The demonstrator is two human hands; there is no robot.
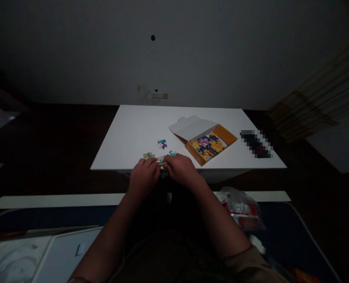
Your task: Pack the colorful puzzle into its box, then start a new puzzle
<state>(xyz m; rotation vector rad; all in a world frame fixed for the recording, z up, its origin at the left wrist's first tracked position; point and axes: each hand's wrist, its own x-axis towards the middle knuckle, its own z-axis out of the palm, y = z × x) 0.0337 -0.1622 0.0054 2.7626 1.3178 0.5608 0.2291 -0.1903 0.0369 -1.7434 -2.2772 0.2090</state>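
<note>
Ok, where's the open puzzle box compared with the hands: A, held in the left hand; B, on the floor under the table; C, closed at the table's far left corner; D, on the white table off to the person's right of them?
D: the open orange puzzle box lies on the white table, to the right of both the left hand and right hand.

This looks like a dim room in a home, used for leisure rather than work. A small white table [127,133] stands on a dark floor before a bare pale wall [192,51] with a low wall socket [159,95], and on it lie an opened cardboard jigsaw box [205,141] with a bright cartoon picture and a few loose puzzle pieces [162,144]. At the right edge hangs what seems a bamboo blind [318,106], and a crumpled plastic bag [242,208] lies near the person's lap.
</note>
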